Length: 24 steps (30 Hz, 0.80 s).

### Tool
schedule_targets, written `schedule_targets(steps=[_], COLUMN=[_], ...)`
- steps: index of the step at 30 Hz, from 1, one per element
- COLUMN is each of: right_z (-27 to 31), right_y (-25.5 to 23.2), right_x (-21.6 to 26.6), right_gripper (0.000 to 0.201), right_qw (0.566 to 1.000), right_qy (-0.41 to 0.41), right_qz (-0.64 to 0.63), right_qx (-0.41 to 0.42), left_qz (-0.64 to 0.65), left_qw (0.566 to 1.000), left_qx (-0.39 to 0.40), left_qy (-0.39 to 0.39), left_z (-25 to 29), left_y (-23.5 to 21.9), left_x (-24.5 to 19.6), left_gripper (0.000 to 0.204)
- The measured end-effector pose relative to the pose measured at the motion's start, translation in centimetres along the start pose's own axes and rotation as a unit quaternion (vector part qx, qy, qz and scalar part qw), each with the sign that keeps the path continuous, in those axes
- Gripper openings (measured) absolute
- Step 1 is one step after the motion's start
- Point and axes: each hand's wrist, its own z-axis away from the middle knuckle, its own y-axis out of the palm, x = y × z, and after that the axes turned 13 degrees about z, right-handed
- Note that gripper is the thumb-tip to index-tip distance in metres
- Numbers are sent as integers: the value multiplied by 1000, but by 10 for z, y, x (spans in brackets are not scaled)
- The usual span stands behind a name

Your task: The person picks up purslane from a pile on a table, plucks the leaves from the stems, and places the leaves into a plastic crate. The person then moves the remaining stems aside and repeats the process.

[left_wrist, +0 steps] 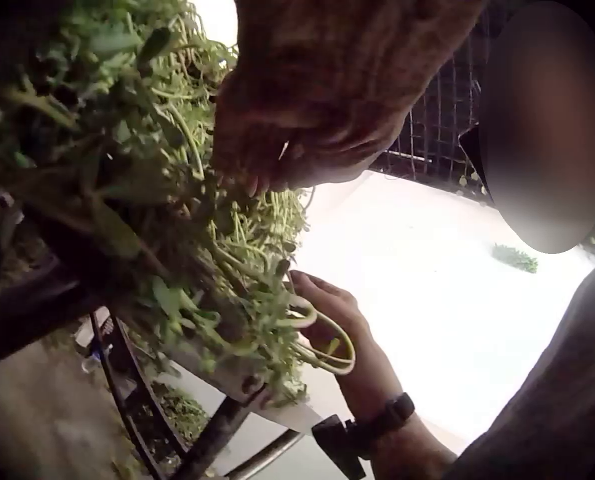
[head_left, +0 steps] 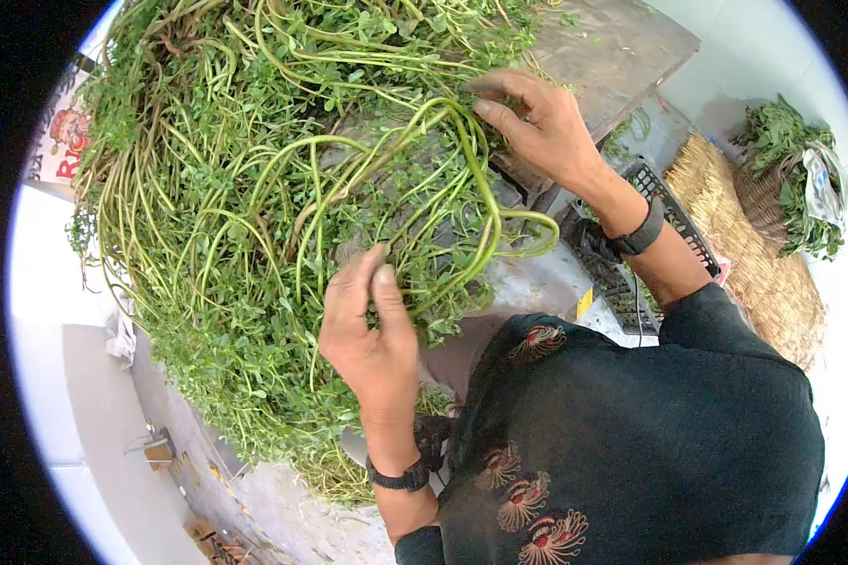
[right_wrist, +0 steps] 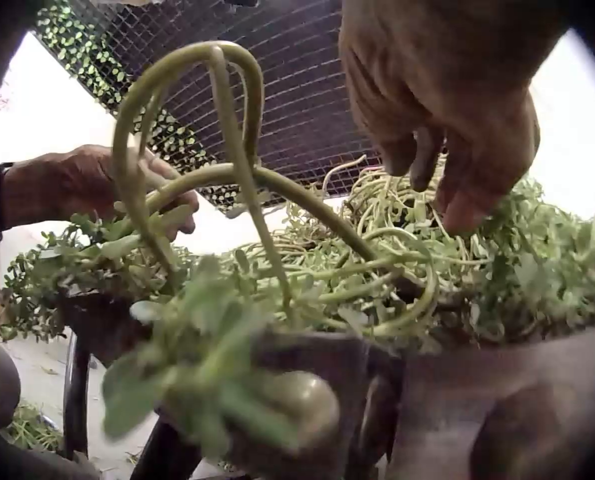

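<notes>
So, starting from the left, that's my heap of greens (head_left: 236, 184), piled on the table (head_left: 612, 47), which I guess is there to get the whole lot up where I can reach it without stooping. Next is my left hand (head_left: 367, 330), thumb and forefinger bent in over the side of the heap nearer me, tips down at the greens; honestly can't tell if they're pinching anything or just touching. Then the long stems (head_left: 496, 218), arching up between my hands with one loop sticking out toward me, hands probably set wide like that so this tangle sits between them. My right hand (head_left: 546, 122) is over by the top bend of those stems, thumb and fingers curved with a gap between, and again can't tell whether anything's clamped in there. Past it there's a black crate (head_left: 680, 226), then some straw (head_left: 763, 268) with more leafy stuff (head_left: 777, 122) beside it, maybe parked there to stay out of the way
</notes>
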Motion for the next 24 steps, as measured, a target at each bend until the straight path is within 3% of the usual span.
schedule_targets(steps=[1, 2, 3, 5, 7, 9, 11, 12, 13, 16, 18, 21, 24], right_z=[-4, -10, -15, -20, -24, -24, -20, -20, -20, -23, -26, -27, -23], right_y=[2, 4, 7, 18, 19, 20, 14, 16, 17, 5, 2, 6, 15], right_x=[5, 10, 14, 15, 18, 19, 27, 24, 22, 25, 25, 22, 13], right_gripper=[26, 29, 32, 33, 27, 21, 16, 15, 15, 24, 24, 25, 17], right_qw=[1000, 997, 988, 980, 971, 971, 972, 936, 936, 848, 840, 842, 925], right_qy=[0, -73, -145, -179, -182, -204, -78, -16, -14, 140, 144, 147, 107], right_qz=[-3, 19, 42, 76, 119, 86, -169, -301, -301, -471, -487, -486, -321], right_qx=[1, -19, -39, -44, 95, 94, 145, 182, 184, 198, 190, 180, 175], left_qz=[15, 31, 30, 48, 50, 51, 53, 52, 84, 107, 62, 21, -28], left_qw=[999, 997, 997, 997, 997, 997, 993, 993, 989, 986, 995, 992, 997], left_qx=[-18, -37, -37, -40, -37, -35, -39, -39, -44, -38, -14, -51, -15], left_qy=[-33, -65, -65, -56, -55, -54, -95, -97, -113, -122, -79, -114, -64], left_z=[3, 5, 6, 9, 9, 8, 10, 10, 10, 9, 9, 6, 2], left_y=[-3, -4, -2, 2, 6, 5, 2, 1, 2, 6, 5, 0, 0], left_x=[6, 10, 11, 11, 8, 7, 9, 10, 11, 9, 11, 14, 17], left_gripper=[16, 15, 15, 14, 14, 14, 14, 14, 13, 13, 16, 13, 15])
